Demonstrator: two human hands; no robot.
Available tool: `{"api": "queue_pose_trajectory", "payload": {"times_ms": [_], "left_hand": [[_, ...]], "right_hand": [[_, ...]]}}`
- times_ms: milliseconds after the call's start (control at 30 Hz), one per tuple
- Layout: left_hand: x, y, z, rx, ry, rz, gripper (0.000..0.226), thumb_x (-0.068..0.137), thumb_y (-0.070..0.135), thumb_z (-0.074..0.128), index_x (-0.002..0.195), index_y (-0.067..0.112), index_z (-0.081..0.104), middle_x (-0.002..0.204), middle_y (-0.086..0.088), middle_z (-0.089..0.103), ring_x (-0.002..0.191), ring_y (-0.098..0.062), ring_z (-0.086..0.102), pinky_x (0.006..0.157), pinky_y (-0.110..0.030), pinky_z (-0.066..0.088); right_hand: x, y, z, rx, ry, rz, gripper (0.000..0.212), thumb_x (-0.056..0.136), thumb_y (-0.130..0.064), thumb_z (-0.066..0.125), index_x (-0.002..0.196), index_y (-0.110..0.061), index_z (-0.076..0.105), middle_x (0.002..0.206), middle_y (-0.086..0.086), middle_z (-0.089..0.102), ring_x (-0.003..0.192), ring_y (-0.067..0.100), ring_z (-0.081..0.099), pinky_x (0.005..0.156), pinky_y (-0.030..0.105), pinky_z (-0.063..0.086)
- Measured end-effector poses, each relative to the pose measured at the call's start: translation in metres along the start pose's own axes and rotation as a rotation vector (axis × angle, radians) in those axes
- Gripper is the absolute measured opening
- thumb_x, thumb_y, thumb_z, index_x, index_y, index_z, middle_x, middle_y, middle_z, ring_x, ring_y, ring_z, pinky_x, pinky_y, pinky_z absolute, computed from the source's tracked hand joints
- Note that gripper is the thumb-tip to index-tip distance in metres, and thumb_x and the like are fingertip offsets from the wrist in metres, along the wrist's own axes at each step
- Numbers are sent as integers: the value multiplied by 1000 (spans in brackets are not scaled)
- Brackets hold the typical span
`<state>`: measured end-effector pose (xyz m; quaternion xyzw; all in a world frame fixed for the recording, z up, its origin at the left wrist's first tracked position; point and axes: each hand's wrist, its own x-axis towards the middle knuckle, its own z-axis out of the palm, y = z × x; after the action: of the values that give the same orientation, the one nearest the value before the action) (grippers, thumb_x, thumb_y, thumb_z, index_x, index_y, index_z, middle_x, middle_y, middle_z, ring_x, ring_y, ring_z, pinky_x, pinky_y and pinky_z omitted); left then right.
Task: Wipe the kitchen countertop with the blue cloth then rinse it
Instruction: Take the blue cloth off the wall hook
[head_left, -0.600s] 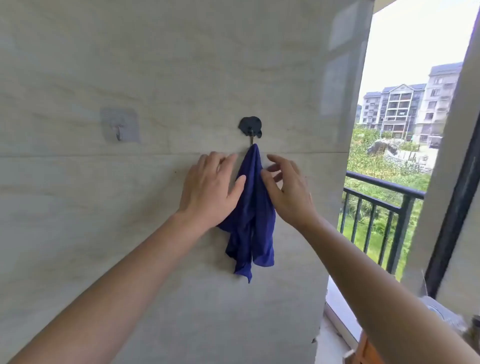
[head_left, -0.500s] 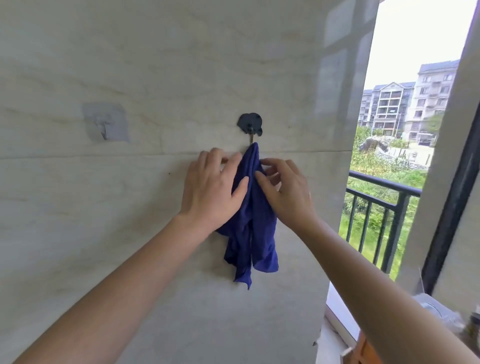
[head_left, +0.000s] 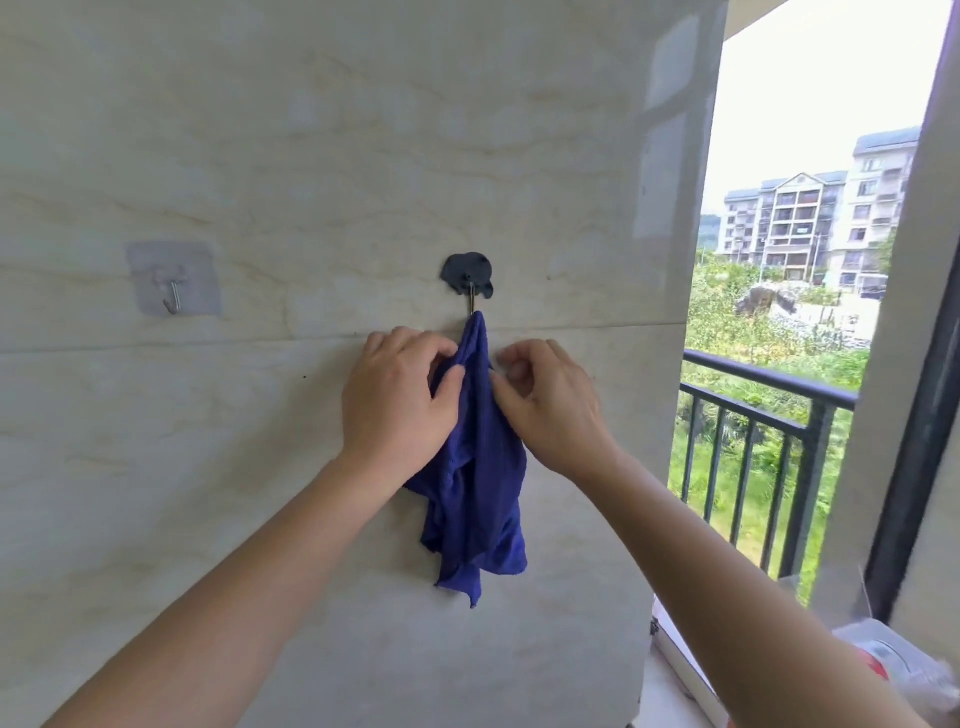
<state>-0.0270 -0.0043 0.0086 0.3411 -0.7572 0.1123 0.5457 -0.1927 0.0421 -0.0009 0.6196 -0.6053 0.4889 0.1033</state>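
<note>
The blue cloth (head_left: 475, 488) hangs by its top corner from a dark hook (head_left: 468, 274) stuck on the marble-tiled wall. My left hand (head_left: 397, 405) grips the cloth's upper left edge, thumb pressed into the fabric. On the other side, my right hand (head_left: 550, 402) pinches the upper right edge with curled fingers. Both hands sit just below the hook. The cloth's lower folds dangle free beneath them.
A clear adhesive hook (head_left: 174, 280) with nothing on it is on the wall to the left. An open window with a black railing (head_left: 769, 400) lies to the right. A white ledge (head_left: 675, 649) and a blurred plastic item (head_left: 898, 660) sit at the lower right.
Both hands have closed in on the hanging cloth. The fingers went from spread beside it to curled around its upper edges.
</note>
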Motion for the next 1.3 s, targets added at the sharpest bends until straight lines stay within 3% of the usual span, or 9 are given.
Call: {"api": "queue_pose_trajectory", "payload": {"times_ms": [233,433,567,667,767,967,1133,1200,1300], "left_hand": [[3,10,-21,-311,-187,-218,15,93,22,65,92,29,52,90,8,66,79,-11,62,76,-28,48],[12,27,-33,-651,-129,-524,23,91,8,67,106,22,57,98,-4,70,84,-16,66,69,-24,54],[21,32,-38,-568,-14,-433,25,88,3,68,95,26,62,94,2,68,80,-11,63,74,-24,52],[29,36,-51,-507,118,-267,30,89,2,63,87,32,61,90,12,67,82,-8,63,75,-20,50],[32,40,-68,-548,123,-158,31,89,4,64,86,34,59,89,15,65,81,-4,61,71,-17,49],[-45,21,-46,-747,-156,-226,26,89,8,69,88,33,63,86,16,69,76,-6,64,71,-15,48],[-159,7,16,-854,-490,-400,28,89,7,69,85,35,65,82,12,69,68,-10,64,68,-22,51],[-182,17,41,-920,-614,-425,28,89,5,67,84,32,64,84,9,68,69,-11,64,67,-26,52],[-199,52,74,-1017,-793,-365,26,90,4,65,85,30,66,87,9,69,69,-10,65,64,-25,50]], "right_hand": [[2,-1,-8,-185,-104,-142,25,102,-39,44,106,-21,60,106,-5,51,83,21,55,67,32,35],[19,3,-33,366,-91,-15,11,103,-27,48,102,-16,49,87,-10,57,76,6,53,69,27,40],[31,0,-33,512,-163,-41,33,101,-30,54,133,-27,48,92,-14,61,82,1,58,80,20,45],[34,-14,-34,521,61,-146,40,104,-21,49,143,-19,47,91,-14,57,88,1,56,86,11,41],[33,-30,-42,588,255,-157,37,104,-16,45,141,-17,50,86,-13,53,78,2,53,78,16,42],[-39,0,-31,384,214,-60,38,105,-17,45,142,-25,44,87,-12,52,66,3,51,67,13,39],[-158,57,-4,86,39,257,38,105,-17,44,142,-25,46,92,-10,55,72,3,54,72,13,37],[-208,69,-16,-9,7,401,38,106,-19,42,143,-27,46,99,-10,59,81,0,56,78,20,40],[-271,74,-57,-216,-69,597,39,106,-21,39,144,-27,45,130,-1,61,117,13,56,102,34,44]]}}
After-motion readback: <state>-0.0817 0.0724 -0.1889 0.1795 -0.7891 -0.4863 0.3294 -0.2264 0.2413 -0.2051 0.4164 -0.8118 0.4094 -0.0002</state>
